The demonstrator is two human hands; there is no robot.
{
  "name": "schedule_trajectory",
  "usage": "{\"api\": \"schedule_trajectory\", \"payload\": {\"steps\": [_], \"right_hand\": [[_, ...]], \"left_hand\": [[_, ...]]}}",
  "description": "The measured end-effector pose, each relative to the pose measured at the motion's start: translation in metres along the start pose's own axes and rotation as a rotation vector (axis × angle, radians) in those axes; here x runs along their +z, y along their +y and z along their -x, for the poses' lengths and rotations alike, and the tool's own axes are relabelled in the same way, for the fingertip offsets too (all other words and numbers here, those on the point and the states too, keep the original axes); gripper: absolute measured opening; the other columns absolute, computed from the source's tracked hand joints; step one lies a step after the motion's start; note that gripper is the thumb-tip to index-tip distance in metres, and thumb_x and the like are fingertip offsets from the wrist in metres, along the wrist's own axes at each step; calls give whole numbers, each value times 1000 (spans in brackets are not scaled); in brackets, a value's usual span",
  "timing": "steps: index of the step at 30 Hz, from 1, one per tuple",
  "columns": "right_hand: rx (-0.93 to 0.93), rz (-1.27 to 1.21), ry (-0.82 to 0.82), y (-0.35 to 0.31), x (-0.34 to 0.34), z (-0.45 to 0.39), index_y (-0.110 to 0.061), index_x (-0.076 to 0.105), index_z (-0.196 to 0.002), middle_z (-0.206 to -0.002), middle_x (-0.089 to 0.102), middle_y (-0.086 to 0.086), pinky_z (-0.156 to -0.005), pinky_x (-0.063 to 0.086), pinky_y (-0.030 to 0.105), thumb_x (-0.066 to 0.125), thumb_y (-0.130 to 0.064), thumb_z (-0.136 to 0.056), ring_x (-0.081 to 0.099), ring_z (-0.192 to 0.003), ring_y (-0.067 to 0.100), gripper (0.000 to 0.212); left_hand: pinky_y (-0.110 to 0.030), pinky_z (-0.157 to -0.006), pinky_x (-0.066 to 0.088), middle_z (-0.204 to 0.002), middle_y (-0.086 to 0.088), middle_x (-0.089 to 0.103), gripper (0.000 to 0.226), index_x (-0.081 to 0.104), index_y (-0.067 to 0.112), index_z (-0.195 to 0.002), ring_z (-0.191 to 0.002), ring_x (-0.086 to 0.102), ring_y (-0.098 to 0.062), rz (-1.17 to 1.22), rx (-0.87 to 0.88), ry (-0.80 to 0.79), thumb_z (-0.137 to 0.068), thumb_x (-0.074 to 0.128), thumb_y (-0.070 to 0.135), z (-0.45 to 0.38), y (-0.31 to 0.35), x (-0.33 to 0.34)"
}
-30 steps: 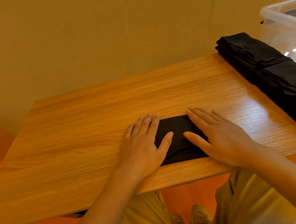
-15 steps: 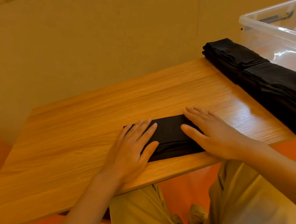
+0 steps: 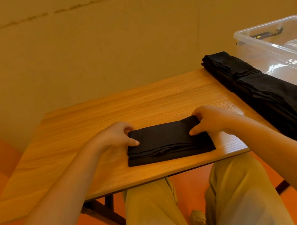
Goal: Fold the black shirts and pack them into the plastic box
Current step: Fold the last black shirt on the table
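Observation:
A folded black shirt (image 3: pixel 168 143) lies as a flat rectangle near the front edge of the wooden table (image 3: pixel 88 124). My left hand (image 3: pixel 115 135) pinches its left end, thumb on top and fingers curled under the far corner. My right hand (image 3: pixel 209 120) pinches the right end the same way, lifting that far corner a little. A pile of black shirts (image 3: pixel 266 93) lies along the table's right edge. The clear plastic box (image 3: pixel 277 48) stands just beyond that pile at the right.
A plain wall runs behind the table. My legs in khaki trousers (image 3: pixel 175 209) are under the front edge, over an orange floor. A dark bar shows inside the box near its far rim.
Both hands went from lying flat on the shirt to gripping its two ends. The view tilted up and drew back, showing more of the box and the wall.

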State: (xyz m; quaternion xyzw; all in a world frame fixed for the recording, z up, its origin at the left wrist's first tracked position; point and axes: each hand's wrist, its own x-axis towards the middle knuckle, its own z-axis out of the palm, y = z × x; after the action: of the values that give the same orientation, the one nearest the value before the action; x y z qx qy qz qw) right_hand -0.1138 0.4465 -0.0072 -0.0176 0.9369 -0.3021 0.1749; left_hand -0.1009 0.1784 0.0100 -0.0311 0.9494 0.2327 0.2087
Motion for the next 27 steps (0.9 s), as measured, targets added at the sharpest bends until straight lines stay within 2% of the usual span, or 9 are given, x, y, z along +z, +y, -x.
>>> {"api": "schedule_trajectory", "payload": {"steps": [2,3,8,13,15,17,19,22,27], "right_hand": [[6,-41,-23,0,-2,1,-15,56,-88,-88,54,-2,-61,39,24,80,-24,-75,50,-79,12,29],[2,-54,-26,1,-2,2,-16,53,-81,-83,50,-3,-57,34,23,80,-23,-76,46,-73,11,28],[-75,-96,49,8,2,8,-19,53,-78,-80,53,-2,-56,34,22,77,-20,-78,49,-71,11,24],[-104,-225,119,15,1,16,-20,54,-86,-82,53,-4,-55,36,19,74,-15,-81,50,-72,8,21],[-93,-260,162,18,-2,18,-17,53,-94,-86,51,-6,-59,39,19,73,-15,-82,50,-76,7,23],[-67,-307,201,22,-6,22,-14,53,-102,-95,52,-4,-73,48,26,73,-17,-82,52,-86,11,28],[-56,-343,249,28,-12,24,-13,56,-103,-103,58,3,-83,54,41,73,-19,-82,58,-94,19,28],[-85,-348,406,38,-24,34,-20,56,-92,-98,60,7,-82,55,46,72,-23,-83,60,-91,24,19],[-89,-393,668,62,-51,52,-17,56,-101,-95,62,8,-77,55,39,70,-22,-83,62,-88,22,23]], "left_hand": [[-32,-87,43,-109,5,56,45,57,18,-125,-107,51,-17,-18,-19,-45,-83,74,23,-1,5,-5],[-30,-82,42,-101,7,54,40,58,18,-119,-102,51,-16,-22,-26,-50,-83,75,22,-1,7,-6],[-31,-73,45,-99,-2,59,21,57,19,-91,-91,55,-18,51,-18,-4,-81,75,14,-7,8,-1],[-36,-80,50,-106,-6,60,31,52,21,-94,-98,58,-22,174,23,84,-79,74,5,-13,16,8],[-37,-81,50,-109,-5,58,34,51,20,-100,-99,58,-23,244,75,137,-80,71,2,-19,25,8],[-30,-72,49,-110,-3,56,36,51,18,-109,-97,57,-20,318,138,181,-82,68,1,-23,39,7],[-24,-65,46,-111,-2,55,37,52,16,-116,-94,56,-18,381,212,201,-85,65,1,-26,57,6],[-23,-67,48,-113,-3,57,37,54,14,-119,-97,58,-19,443,332,234,-86,64,1,-33,86,6],[-34,-80,53,-111,-1,60,32,56,20,-111,-100,60,-21,481,523,281,-85,67,5,-53,151,2]]}}
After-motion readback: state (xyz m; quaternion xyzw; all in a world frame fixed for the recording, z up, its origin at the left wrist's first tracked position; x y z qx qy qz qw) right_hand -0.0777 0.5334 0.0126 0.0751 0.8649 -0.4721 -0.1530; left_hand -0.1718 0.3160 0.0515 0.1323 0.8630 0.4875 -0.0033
